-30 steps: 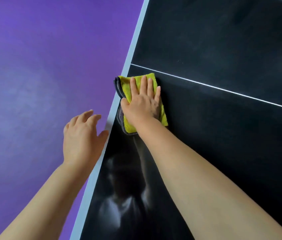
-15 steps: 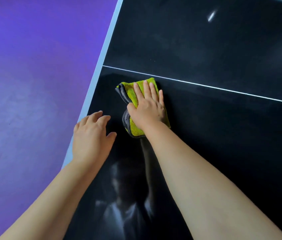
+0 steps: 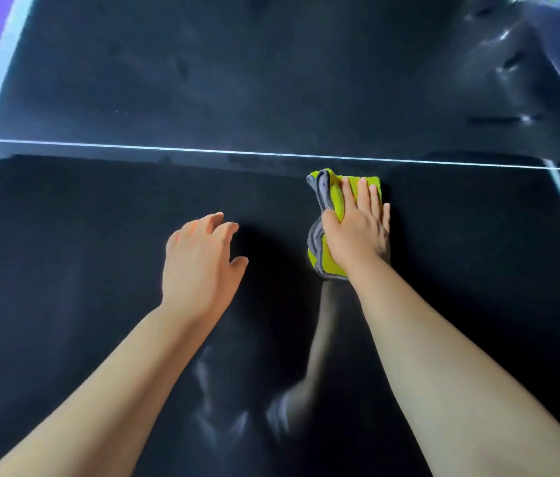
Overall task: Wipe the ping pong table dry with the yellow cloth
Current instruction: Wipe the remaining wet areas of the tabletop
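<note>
Right hand (image 3: pixel 357 232) lies flat on the folded yellow cloth (image 3: pixel 329 264), fingers straight, pressing rather than gripping. This probably spreads pressure over the whole pad. The cloth sits on the black ping pong table (image 3: pixel 99 235), just on the near side of the white centre line (image 3: pixel 203 151). Left hand (image 3: pixel 199 266) is well apart to the left, fingers loose and holding nothing, likely for balance; whether it touches the table is unclear. Wet glints (image 3: pixel 512 63) at far right look like area not yet wiped.

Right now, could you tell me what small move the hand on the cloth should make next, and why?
Probably slide the yellow cloth rightward under the white line: the right hand presses it flat on the table, and wet-looking glints show toward the far right.
</note>
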